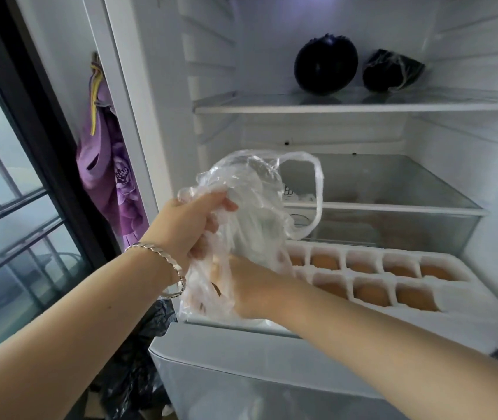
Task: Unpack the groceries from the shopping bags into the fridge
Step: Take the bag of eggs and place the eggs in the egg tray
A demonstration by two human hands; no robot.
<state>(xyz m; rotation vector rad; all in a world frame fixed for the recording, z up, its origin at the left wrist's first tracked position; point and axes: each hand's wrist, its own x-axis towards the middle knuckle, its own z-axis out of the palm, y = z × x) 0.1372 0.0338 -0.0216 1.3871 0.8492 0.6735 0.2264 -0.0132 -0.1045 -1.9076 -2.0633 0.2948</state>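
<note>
I hold a clear plastic bag (250, 207) in front of the open fridge. My left hand (187, 228), a silver bracelet on its wrist, grips the bag's crumpled upper part. My right hand (250, 289) reaches into the bag from below; its fingers are hidden by the plastic. Something orange-brown, maybe an egg, shows faintly through the bag near that hand. A white egg tray (466, 301) lies at the fridge's lower front and holds several brown eggs (414, 297). Its right end is bare.
Two dark purple eggplants (326, 65), one wrapped in plastic (391, 71), sit on the upper shelf (332, 108). A glass shelf (393, 204) covers the drawer behind the tray. A black bag (138, 359) lies on the floor at left, a purple cloth (111, 165) hangs by the window.
</note>
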